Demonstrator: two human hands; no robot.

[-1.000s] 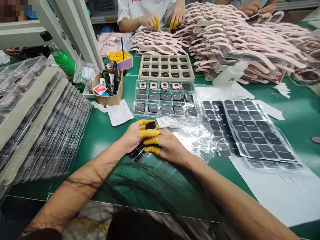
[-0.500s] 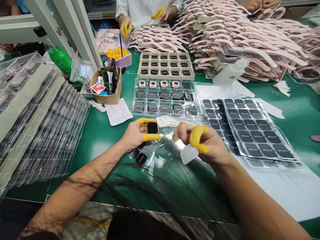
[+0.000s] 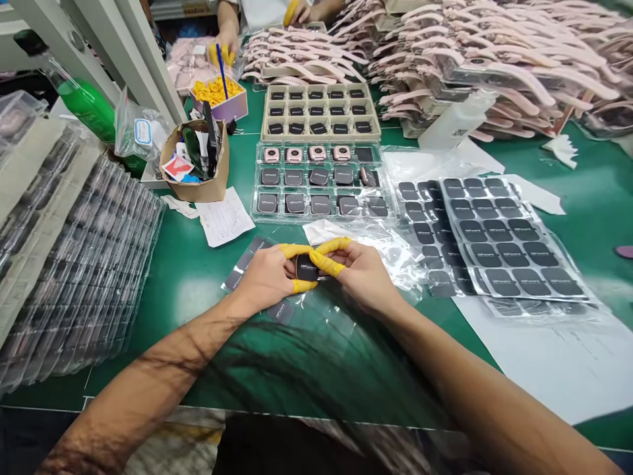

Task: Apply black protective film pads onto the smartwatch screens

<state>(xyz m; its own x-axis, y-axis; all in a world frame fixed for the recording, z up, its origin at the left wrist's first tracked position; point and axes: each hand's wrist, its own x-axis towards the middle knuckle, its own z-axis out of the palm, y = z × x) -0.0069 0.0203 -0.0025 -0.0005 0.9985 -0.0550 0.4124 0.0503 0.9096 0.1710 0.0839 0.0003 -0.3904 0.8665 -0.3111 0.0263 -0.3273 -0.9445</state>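
Observation:
My left hand (image 3: 267, 276) holds a small square watch case (image 3: 298, 272) by its edges, between yellow-covered thumb and finger. Over its face lies a dark square film (image 3: 308, 266) with white print. My right hand (image 3: 364, 274) is closed in a pinch at the film's right and upper edge, its yellow finger cots meeting the left fingertip. Beneath the hands a clear sheet with dark printed film squares (image 3: 279, 311) rests on the green table. Just beyond, a clear tray (image 3: 254, 191) carries watch cases, many with the same dark film on them.
Printed film sheets (image 3: 494, 227) lie to the right, near a white bottle (image 3: 457, 122). Stacked clear trays (image 3: 84, 277) rise on the left beside a cardboard box (image 3: 195, 190). A beige tray (image 3: 321, 137) and pink watch straps (image 3: 465, 72) stand behind, where a co-worker's hand (image 3: 227, 43) shows.
My right hand has moved left with the pale-backed film and brought it onto the watch face, which was bare and dark. The view has shifted slightly.

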